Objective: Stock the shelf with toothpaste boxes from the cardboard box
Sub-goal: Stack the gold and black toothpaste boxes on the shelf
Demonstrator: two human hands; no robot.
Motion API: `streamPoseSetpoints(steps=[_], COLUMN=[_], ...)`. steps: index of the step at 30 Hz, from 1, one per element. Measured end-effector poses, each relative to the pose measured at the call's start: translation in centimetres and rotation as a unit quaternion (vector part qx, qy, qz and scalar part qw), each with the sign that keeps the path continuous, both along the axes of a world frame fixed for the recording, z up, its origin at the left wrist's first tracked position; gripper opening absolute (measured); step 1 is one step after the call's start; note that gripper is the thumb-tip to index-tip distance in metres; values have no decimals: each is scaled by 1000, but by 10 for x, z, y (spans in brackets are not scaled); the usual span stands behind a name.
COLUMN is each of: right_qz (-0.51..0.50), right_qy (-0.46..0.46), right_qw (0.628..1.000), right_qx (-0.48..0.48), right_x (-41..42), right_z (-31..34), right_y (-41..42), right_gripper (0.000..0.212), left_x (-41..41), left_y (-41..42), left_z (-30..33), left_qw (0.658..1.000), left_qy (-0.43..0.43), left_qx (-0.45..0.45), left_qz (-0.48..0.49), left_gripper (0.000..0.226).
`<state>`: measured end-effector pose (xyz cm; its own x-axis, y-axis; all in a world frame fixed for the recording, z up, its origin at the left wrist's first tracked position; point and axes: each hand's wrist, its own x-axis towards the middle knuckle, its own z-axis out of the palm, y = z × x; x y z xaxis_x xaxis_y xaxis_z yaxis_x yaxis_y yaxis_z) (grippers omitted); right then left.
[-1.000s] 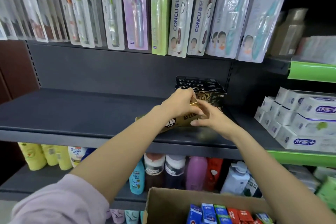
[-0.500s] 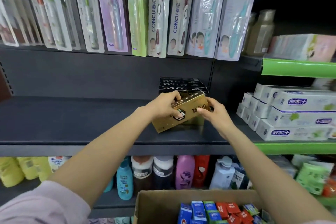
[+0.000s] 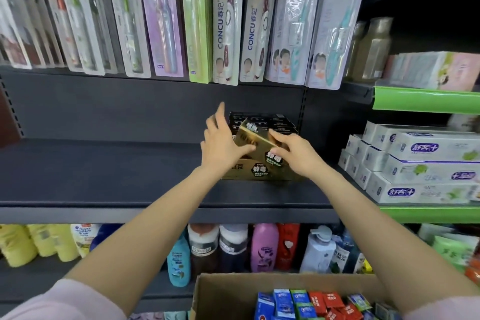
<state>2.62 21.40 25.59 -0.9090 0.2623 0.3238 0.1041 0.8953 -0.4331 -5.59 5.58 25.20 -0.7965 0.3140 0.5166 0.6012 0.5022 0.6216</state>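
A gold toothpaste box (image 3: pixel 255 139) is tilted above the dark grey shelf (image 3: pixel 104 176), one end up and toward the back. My right hand (image 3: pixel 294 154) grips its lower right end. My left hand (image 3: pixel 222 141) is at its left side with fingers straight and spread, the thumb touching the box. Under it another gold toothpaste box (image 3: pixel 259 173) lies flat on the shelf. A stack of black boxes (image 3: pixel 270 122) stands behind. At the bottom, the open cardboard box (image 3: pixel 228 293) holds several blue, green and red toothpaste boxes (image 3: pixel 311 304).
White toothpaste boxes (image 3: pixel 420 171) are stacked on the green-edged shelf to the right. Packaged toothbrushes (image 3: pixel 226 21) hang above the shelf. Bottles (image 3: pixel 262 247) fill the shelf below. The grey shelf to the left of the gold boxes is bare.
The gold box has turned from lying across both hands to tilting end-up. My left hand has let go of it and spread its fingers; my right hand keeps hold.
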Motion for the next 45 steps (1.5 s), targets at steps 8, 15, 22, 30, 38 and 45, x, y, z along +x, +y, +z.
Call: streamPoseSetpoints(steps=[8, 15, 22, 30, 38, 45], right_qz=[49, 48, 19, 37, 56, 60], right_qy=[26, -25, -39, 92, -112, -320], right_qw=[979, 974, 979, 985, 990, 945], right_qx=[196, 220, 199, 142, 61, -42], right_x=[-5, -3, 0, 43, 58, 73], right_z=[-11, -32, -51, -67, -140, -229], right_y=[-21, -16, -28, -77, -135, -175], right_gripper=[57, 51, 64, 28, 27, 34], left_x=[-4, -6, -3, 29, 54, 70], left_y=[-17, -21, -22, -63, -116, -152], left_z=[-31, -44, -52, -75, -140, -212], left_qw=[975, 952, 951, 962, 960, 916], left_qy=[119, 144, 89, 203, 29, -186], left_qx=[-188, -268, -293, -169, -244, -326], left_qz=[-28, -19, -44, -62, -130, -141], left_gripper=[66, 65, 65, 27, 18, 57])
